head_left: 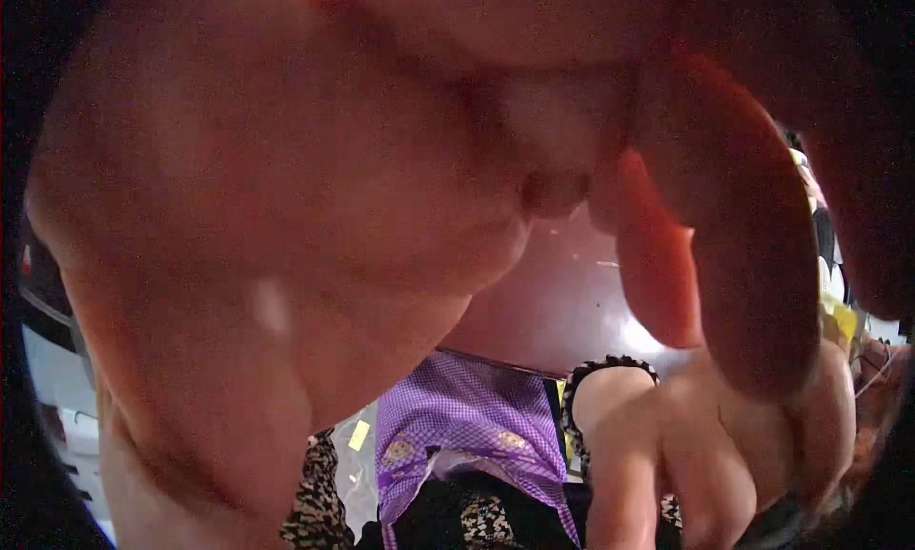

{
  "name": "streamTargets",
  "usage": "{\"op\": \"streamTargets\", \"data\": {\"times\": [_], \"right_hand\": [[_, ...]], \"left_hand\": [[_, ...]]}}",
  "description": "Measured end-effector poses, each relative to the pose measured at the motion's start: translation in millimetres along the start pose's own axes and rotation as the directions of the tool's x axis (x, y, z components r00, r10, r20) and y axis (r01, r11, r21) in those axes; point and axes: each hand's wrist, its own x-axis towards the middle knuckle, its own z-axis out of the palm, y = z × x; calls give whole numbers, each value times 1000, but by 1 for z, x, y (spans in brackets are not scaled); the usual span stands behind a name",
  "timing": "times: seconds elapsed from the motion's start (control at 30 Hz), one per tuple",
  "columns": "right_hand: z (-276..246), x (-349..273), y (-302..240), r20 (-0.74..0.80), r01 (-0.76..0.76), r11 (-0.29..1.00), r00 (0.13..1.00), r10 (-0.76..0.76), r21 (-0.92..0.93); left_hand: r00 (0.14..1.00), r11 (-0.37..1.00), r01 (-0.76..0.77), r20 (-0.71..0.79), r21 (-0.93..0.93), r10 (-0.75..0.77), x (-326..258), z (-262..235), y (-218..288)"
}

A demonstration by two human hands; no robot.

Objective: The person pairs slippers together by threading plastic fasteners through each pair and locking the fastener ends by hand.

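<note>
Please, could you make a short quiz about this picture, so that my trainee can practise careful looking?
1. Choose: the checked apron is a) green, b) purple, c) orange.
2. True or false: the left hand covers more of the picture than the right hand.
3. What dark trimming shows just above the right hand in the picture?

Key: 1. b; 2. true; 3. a ruffle.

left hand (286, 188) is a giant dark blur from 8 round to 2, chopped by the top edge and hiding most of the table (548, 302). right hand (696, 436) at 4 runs off the bottom, can't tell its grip. apron (467, 407) cut off at 6, yellow bit (841, 319) at 3 too small to make out
</note>
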Motion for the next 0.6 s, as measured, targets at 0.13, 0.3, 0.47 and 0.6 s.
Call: {"op": "streamTargets", "data": {"times": [0.13, 0.3, 0.47, 0.6], "right_hand": [[6, 0, 3, -9, 62, 998, 998, -62, -26], [-2, -1, 5, -8, 170, 985, 985, -170, -23], [19, -21, -27, 16, 314, 949, 949, -314, 12], [37, -39, -54, 31, 413, 909, 909, -415, 59]], "left_hand": [[1000, 1000, 11, -14, -17, -11, -5, -2, -7], [998, 999, 51, -32, 5, -50, -11, -6, -14], [994, 991, 107, -36, 82, -105, -12, -12, -4], [989, 978, 142, -54, 155, -135, -10, -9, 9]]}}
